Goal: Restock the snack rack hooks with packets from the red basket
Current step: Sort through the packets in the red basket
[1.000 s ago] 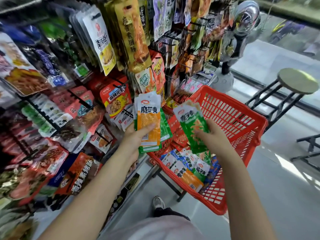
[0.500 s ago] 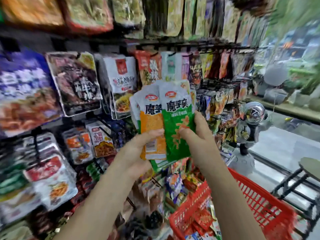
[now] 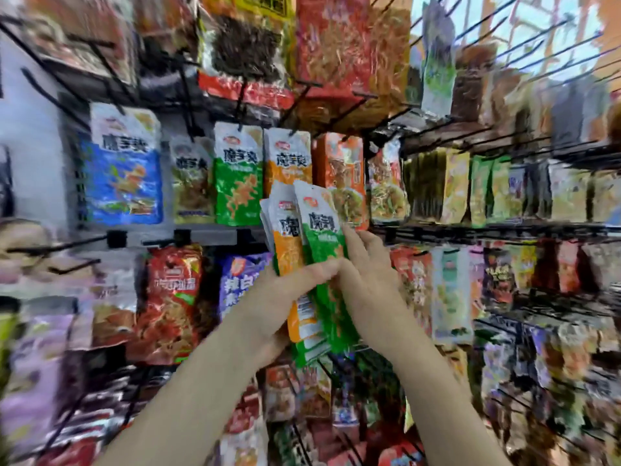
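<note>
The left hand [image 3: 268,307] gripped a fan of packets, an orange packet [image 3: 289,250] in front. The right hand [image 3: 366,280] pinched the green packet [image 3: 322,230] beside it. No held packet was yet on a hook; the hanging green packets [image 3: 238,173] waited just above. The basket was out of sight.

A fanned bunch of packets is held upright before the rack [image 3: 208,235]: an orange packet [image 3: 288,250] at front left, a green packet [image 3: 325,250] overlapping its right edge. Matching green and orange packets hang on hooks [image 3: 295,95] just above.
</note>
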